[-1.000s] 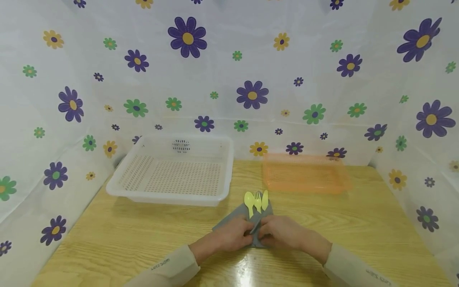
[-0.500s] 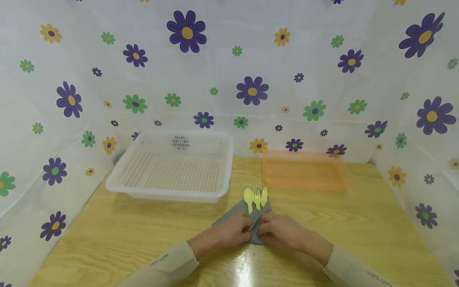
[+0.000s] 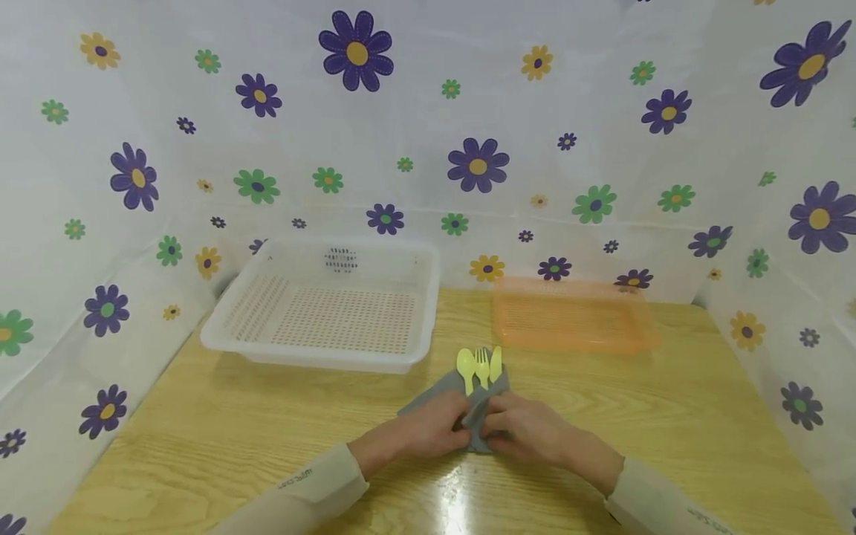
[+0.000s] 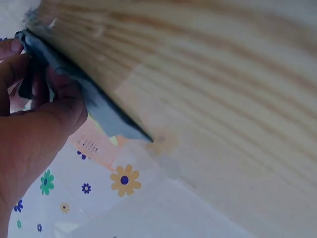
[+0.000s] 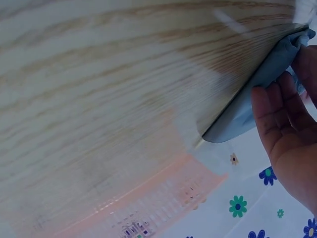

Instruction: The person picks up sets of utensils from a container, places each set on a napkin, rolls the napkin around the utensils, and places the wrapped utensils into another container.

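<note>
A grey cloth napkin (image 3: 438, 389) lies on the table, folded around a yellow-green spoon (image 3: 465, 364), fork (image 3: 482, 366) and knife (image 3: 495, 363). Their heads stick out at its far end; the handles are hidden under cloth and hands. My left hand (image 3: 436, 426) pinches the napkin's fold from the left, its curled fingers on the cloth (image 4: 106, 111) in the left wrist view. From the right, my right hand (image 3: 531, 426) grips the napkin close beside it. In the right wrist view, thumb and fingertips meet the cloth (image 5: 237, 115).
A white perforated basket (image 3: 321, 359) stands at the back left of the wooden table (image 3: 635, 401). At the back right is a shallow orange basket (image 3: 578, 343). A white curtain (image 3: 414, 111) with printed flowers encloses the back and sides.
The head view has tilted and shifted slightly. Both hands stay at the napkin's fold with only small finger movements; the cutlery stays in place.
</note>
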{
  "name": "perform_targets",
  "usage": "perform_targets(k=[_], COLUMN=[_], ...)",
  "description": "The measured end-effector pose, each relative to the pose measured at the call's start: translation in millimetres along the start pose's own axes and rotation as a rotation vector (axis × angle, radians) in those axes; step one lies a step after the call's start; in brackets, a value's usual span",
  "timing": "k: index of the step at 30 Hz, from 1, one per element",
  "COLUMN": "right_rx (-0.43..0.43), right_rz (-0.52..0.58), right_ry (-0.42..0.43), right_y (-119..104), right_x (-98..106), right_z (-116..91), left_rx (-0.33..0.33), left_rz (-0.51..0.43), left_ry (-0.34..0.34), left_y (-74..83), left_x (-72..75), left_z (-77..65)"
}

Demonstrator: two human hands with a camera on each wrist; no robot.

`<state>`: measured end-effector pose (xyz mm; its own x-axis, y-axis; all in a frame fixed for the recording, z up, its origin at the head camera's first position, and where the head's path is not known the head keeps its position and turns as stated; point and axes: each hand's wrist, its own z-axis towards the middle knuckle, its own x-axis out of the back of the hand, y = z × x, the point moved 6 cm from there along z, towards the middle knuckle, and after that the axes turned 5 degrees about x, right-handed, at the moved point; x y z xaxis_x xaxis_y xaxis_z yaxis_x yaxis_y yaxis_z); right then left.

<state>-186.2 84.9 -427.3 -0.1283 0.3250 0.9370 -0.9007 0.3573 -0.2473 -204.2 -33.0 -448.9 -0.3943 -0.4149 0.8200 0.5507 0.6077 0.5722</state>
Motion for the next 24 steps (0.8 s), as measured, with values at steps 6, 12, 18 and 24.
perform_targets(k=[6,12,18,24], right_rx=[-0.009,-0.017,0.011,0.031], right_rz=[-0.027,-0.021,-0.047,-0.050], right_ry=[-0.027,-0.019,0.016,0.055], right_y=[-0.9,1.9,0.2,1.9], right_x=[-0.7,-1.2,0.3,2.0], right_z=[1.8,-0.1,-3.7,-6.0], left_rx=[0.014,0.007,0.117,0.136], left_rz=[-0.017,0.051,-0.063,-0.099], left_ry=[-0.016,0.029,0.096,0.085], left_y=[6.4,11.9,2.0,1.7], left_x=[6.3,1.4,2.0,6.5], left_z=[-4.4,-1.0,0.4,0.8])
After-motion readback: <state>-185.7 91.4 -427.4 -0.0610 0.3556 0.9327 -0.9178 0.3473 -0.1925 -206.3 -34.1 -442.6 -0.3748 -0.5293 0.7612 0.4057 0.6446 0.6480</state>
